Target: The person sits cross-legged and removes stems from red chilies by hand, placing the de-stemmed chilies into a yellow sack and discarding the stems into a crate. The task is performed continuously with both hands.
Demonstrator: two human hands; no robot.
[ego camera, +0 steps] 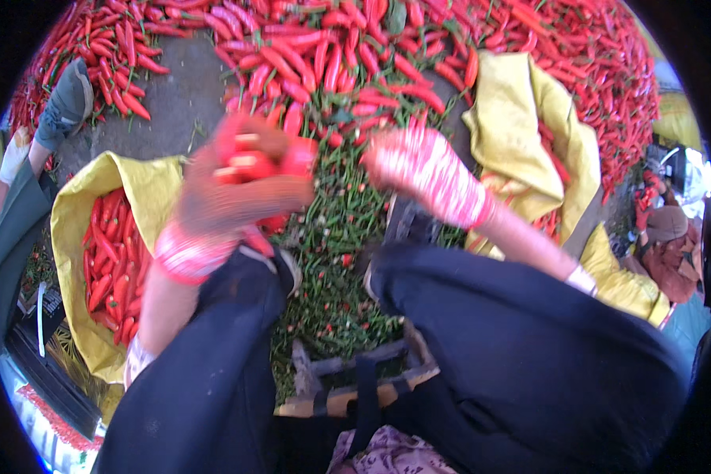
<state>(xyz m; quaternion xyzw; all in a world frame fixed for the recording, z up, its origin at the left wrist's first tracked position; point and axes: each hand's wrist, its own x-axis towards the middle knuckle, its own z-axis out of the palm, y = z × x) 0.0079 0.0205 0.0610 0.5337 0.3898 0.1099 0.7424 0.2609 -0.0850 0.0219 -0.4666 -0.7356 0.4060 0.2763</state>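
My left hand (237,183), in a pink and white knit glove with a reddish-brown palm, is closed around several red chili peppers (252,165), whose cut ends show. To its right, my right hand (426,172) wears a similar glove and is blurred; its fingers are curled, and whether it holds anything cannot be made out. Past both hands lies a large heap of red chili peppers with green stems (296,59). Beneath them, between my shoes, green pepper stems (332,260) cover the ground.
A yellow woven sack of red peppers (71,237) stands at left, another yellow sack (503,106) at right. A wooden stool frame (332,403) shows between my legs. One person's leg (12,195) is at far left; another person (669,249) sits at far right.
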